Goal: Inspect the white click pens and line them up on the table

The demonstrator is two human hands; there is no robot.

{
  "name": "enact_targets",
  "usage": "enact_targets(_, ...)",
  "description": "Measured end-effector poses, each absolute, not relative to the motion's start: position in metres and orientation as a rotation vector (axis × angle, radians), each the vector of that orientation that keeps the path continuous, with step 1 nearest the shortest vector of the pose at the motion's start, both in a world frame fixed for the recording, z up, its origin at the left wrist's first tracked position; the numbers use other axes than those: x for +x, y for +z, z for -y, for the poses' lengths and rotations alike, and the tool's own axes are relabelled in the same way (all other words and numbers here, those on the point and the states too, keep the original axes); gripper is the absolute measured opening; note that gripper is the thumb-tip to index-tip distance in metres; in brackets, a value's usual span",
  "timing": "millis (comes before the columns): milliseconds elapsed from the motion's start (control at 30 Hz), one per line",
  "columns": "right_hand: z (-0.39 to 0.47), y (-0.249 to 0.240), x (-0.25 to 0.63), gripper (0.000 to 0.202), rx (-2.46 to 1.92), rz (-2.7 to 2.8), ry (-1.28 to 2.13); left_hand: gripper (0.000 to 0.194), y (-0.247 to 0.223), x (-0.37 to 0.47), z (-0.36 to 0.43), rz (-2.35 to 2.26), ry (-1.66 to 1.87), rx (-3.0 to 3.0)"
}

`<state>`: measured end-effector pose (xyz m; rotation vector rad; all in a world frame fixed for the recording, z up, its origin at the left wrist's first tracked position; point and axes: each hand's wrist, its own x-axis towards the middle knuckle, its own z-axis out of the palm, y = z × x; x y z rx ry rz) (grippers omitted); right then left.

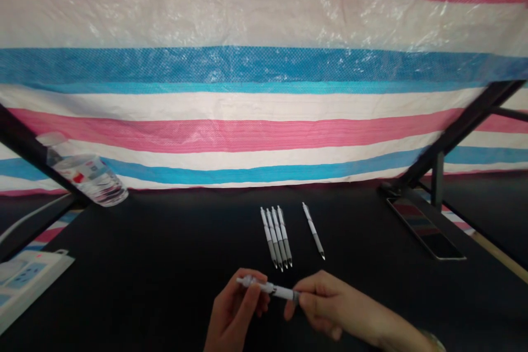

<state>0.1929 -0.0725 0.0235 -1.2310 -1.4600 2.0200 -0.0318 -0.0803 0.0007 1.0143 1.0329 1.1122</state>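
Note:
A white pen (pixel 284 292) is held nearly level between my two hands, low over the black table. My left hand (pixel 241 308) pinches its clicker end between thumb and fingers. At the grey grip end, my right hand (pixel 324 303) has its thumb and fingers closed on the same pen. Beyond the hands, several white pens with grey grips (pixel 276 237) lie side by side, tips toward me. One more such pen (pixel 314 231) lies apart to their right.
A black phone (pixel 427 230) lies at the right of the black table (pixel 173 247). A clear water bottle (pixel 93 179) leans at the back left, and a white power strip (pixel 31 286) sits at the left edge. A striped sheet (pixel 247 110) hangs behind.

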Motion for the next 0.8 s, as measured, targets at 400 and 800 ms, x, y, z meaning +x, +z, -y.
enact_targets(400,0.087,-0.006,0.184,0.029,-1.100,2.164,0.594,0.050,-0.008,-0.026,0.076,-1.130,1.179,0.826)
enact_targets(800,0.082,-0.003,0.193,0.062,-1.364,1.528,1.415,0.051,-0.003,-0.031,0.076,-1.154,1.219,0.626)
